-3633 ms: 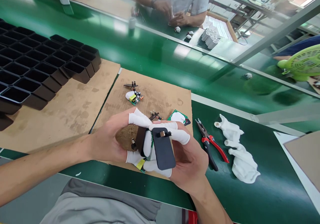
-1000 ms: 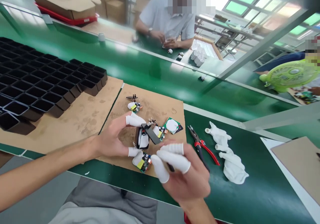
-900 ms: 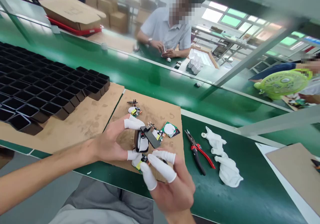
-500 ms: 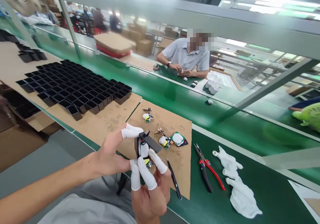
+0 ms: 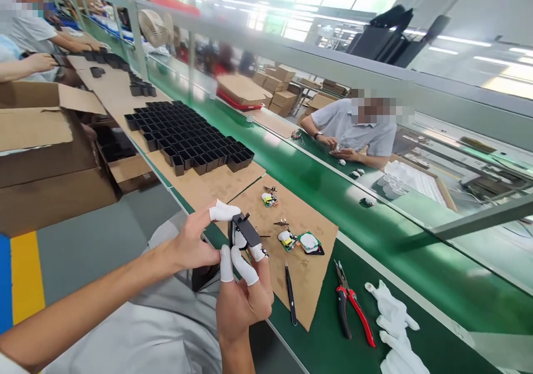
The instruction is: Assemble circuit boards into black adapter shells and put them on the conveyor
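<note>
A small black plastic housing (image 5: 247, 230) is held up between both hands over the bench's near edge. Its flat black plate, with a short prong on top, is tilted, and white filler (image 5: 239, 240) shows inside. My left hand (image 5: 195, 242), in white finger cots, grips the housing from the left with thumb and forefinger. Underneath and on the right, my right hand (image 5: 245, 293) pinches it with cot-covered fingers, which hide much of the lower part. Beyond the hands lie a circuit board with wires (image 5: 287, 239), another board (image 5: 270, 198) and a green board with white filler (image 5: 309, 242).
Black tweezers (image 5: 290, 293) lie on the cardboard sheet (image 5: 308, 213). Red-handled pliers (image 5: 348, 304) and white gloves (image 5: 393, 313) are to the right. Rows of black housings (image 5: 187, 135) stand at left. A co-worker (image 5: 353, 129) sits across the green conveyor (image 5: 308, 179).
My view has swung left, bringing people and cardboard boxes in at the left. Both hands still hold the housing; the black plate now covers more of its opening.
</note>
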`<state>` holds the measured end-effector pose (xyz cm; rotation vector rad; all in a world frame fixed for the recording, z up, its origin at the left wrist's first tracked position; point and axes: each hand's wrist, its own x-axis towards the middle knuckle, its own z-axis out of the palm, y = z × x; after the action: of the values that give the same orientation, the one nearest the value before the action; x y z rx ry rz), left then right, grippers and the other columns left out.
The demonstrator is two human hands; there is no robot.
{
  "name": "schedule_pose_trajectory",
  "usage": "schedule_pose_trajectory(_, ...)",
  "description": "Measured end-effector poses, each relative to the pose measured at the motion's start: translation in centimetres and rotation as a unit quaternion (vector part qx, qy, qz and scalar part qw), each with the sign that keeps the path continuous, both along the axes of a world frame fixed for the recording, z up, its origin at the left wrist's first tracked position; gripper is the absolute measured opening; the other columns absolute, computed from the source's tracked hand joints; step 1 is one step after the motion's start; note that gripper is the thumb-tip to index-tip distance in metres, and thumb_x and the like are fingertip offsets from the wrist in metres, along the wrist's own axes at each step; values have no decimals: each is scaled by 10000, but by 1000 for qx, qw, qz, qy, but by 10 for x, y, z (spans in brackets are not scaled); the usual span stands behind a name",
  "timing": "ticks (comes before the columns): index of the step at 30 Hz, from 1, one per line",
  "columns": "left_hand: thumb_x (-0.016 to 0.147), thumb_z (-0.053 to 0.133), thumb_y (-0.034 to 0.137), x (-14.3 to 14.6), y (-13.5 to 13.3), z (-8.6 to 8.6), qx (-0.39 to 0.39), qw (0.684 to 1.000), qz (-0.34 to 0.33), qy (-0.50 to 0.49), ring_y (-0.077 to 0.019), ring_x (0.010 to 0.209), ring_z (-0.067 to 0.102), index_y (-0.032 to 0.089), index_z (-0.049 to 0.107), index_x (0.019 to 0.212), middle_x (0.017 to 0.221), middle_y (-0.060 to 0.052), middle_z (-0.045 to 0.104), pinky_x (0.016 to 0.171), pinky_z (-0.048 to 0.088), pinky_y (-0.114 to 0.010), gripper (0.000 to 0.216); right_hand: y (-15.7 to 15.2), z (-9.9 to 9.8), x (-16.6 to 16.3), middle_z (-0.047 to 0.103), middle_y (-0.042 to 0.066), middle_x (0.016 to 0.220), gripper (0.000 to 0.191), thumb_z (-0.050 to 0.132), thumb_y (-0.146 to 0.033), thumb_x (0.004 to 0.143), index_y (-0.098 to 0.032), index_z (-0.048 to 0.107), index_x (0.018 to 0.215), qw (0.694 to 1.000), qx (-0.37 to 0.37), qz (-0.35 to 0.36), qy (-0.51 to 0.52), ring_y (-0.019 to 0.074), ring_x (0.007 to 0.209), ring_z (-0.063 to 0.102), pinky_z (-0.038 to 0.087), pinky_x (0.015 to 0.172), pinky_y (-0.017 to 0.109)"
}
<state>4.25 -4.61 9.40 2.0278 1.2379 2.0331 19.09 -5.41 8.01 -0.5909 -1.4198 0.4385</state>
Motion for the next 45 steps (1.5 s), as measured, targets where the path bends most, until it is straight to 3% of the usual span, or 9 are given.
schedule_pose_trajectory(5, 747, 908, 111, -26, -4, -6, 14, 999, 32, 21, -270, 1007, 803, 218, 700, 1297, 1197, -146, 806, 897, 689, -412, 597, 7, -10, -22, 885, 102, 1085, 218, 923, -106, 884, -269, 908, 1028, 1000, 0, 14, 4, 279, 857, 878, 741, 675, 382)
schedule_pose_trajectory(8, 770, 913, 158, -34, -12, -8, 9, 998, 54, 25, -319, 1168, 777, 223, 676, 1426, 1308, -170, 775, 1006, 673, -479, 701, 8, -15, -39, 889, 86, 1101, 174, 980, -163, 843, -260, 908, 969, 986, -119, 67, 93, 268, 945, 877, 740, 789, 381)
schedule_pose_trajectory(11, 817, 890, 230, -31, -22, -14, -60, 992, 97, -53, -354, 1306, 716, 226, 629, 1496, 1412, -179, 714, 1133, 617, -554, 727, 12, -14, -57, 886, 55, 1016, 146, 977, -337, 884, -244, 867, 910, 921, -298, 138, 208, 243, 975, 870, 733, 885, 389)
schedule_pose_trajectory(15, 957, 836, 337, -20, -28, -17, -186, 946, 35, -265, -273, 1149, 772, 239, 641, 1335, 1270, -106, 755, 1031, 655, -438, 437, 21, -2, -75, 883, 69, 966, 344, 792, -565, 1023, -229, 858, 989, 866, -400, 203, 222, 233, 903, 868, 752, 831, 403)
schedule_pose_trajectory(20, 885, 914, 344, -28, -21, 5, -250, 925, 41, -283, -255, 1116, 721, 251, 681, 1203, 1181, -46, 728, 1034, 595, -410, 404, 20, 11, -99, 897, 49, 1077, 339, 927, -565, 907, -242, 872, 993, 709, -544, 274, 356, 202, 1067, 859, 728, 961, 307)
schedule_pose_trajectory(25, 836, 944, 337, -54, -4, 27, -265, 909, 46, -320, -223, 1073, 689, 252, 700, 1138, 1157, -23, 701, 980, 567, -341, 397, 25, 16, -128, 895, 20, 1047, 285, 986, -431, 883, -240, 859, 1053, 622, -597, 231, 452, 155, 907, 842, 728, 846, 237)
schedule_pose_trajectory(33, 739, 986, 421, -96, 11, 31, -385, 814, -27, -434, -234, 1020, 711, 228, 706, 1045, 1058, -34, 759, 964, 571, -362, 458, 31, 20, -163, 896, 51, 1118, 258, 916, -293, 966, -188, 825, 1184, 540, -617, 200, 536, 105, 827, 818, 702, 816, 164)
schedule_pose_trajectory(36, 679, 1009, 422, -110, 9, 30, -410, 790, -50, -453, -219, 943, 711, 220, 709, 983, 983, -22, 750, 905, 578, -346, 472, 21, 16, -175, 894, 56, 1100, 274, 923, -319, 959, -169, 830, 1168, 538, -625, 196, 531, 98, 812, 809, 684, 797, 143)
schedule_pose_trajectory(45, 499, 1059, 280, -126, -4, 37, -455, 704, -192, -511, -220, 936, 759, 208, 735, 984, 980, -31, 799, 866, 623, -294, 588, -9, 18, -186, 884, 20, 1071, 367, 994, -576, 825, -272, 864, 985, 678, -554, 198, 441, 185, 1044, 817, 655, 1106, 304)
